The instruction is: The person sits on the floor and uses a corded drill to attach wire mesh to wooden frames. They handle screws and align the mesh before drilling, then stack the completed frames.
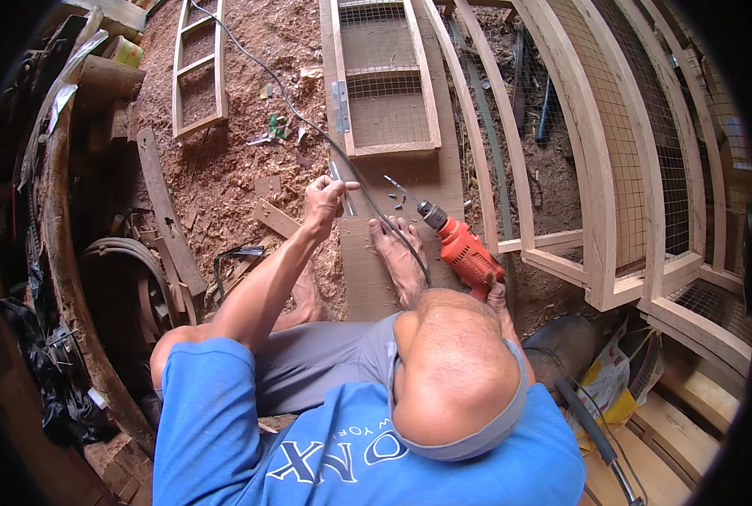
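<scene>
My left hand (323,202) is closed round a narrow silver metal strip (348,202), its index finger pointing right. My right hand (498,302), partly hidden, grips the handle of an orange power drill (468,253). The drill's bit (403,189) points up and left above a wooden board. A few small dark pieces (398,202), too small to name, lie near the bit. Beyond both hands rests a wooden frame with wire mesh (393,150), with a metal hinge (340,108) on its left side. My bare foot (399,261) presses on the board (367,287).
A black cable (287,101) runs from the far left across the board, passing close to the left hand. Wood shavings (258,51) cover the ground. Another wooden frame (200,125) lies at far left. Slatted mesh structures (599,202) stand along the right; a curved log (59,244) borders the left.
</scene>
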`<state>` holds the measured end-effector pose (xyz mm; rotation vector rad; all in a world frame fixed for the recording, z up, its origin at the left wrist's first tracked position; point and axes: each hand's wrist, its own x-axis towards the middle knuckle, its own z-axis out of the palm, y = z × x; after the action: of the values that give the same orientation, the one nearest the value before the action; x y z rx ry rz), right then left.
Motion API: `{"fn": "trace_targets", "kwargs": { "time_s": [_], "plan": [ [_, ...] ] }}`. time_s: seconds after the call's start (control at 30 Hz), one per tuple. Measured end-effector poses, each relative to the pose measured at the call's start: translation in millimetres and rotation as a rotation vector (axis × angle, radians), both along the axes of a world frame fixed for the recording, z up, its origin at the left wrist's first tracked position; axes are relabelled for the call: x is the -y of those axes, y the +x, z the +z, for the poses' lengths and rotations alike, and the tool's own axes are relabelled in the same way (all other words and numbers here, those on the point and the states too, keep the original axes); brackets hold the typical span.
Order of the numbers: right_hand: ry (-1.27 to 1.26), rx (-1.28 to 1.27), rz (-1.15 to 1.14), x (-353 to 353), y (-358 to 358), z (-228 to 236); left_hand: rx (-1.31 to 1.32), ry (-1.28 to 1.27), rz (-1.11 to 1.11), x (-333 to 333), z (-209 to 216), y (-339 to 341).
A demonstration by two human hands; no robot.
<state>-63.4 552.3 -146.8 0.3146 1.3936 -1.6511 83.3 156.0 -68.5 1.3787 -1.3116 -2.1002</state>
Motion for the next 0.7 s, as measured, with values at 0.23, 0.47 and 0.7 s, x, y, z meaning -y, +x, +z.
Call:
{"fn": "trace_targets", "kwargs": {
  "time_s": [0.23, 0.47, 0.7],
  "plan": [
    [-0.083, 0.064, -0.118, 0, -5, -15, 0.110, 0.039, -0.073, -13, -9, 9],
    [-0.056, 0.008, -0.089, -3, -7, -18, 0.182, 0.010, -0.070, -15, -11, 21],
    [-0.284, 0.098, 0.181, 13, -13, 29, 0.156, 0.068, -0.071, -24, -12, 24]
  ]
}}
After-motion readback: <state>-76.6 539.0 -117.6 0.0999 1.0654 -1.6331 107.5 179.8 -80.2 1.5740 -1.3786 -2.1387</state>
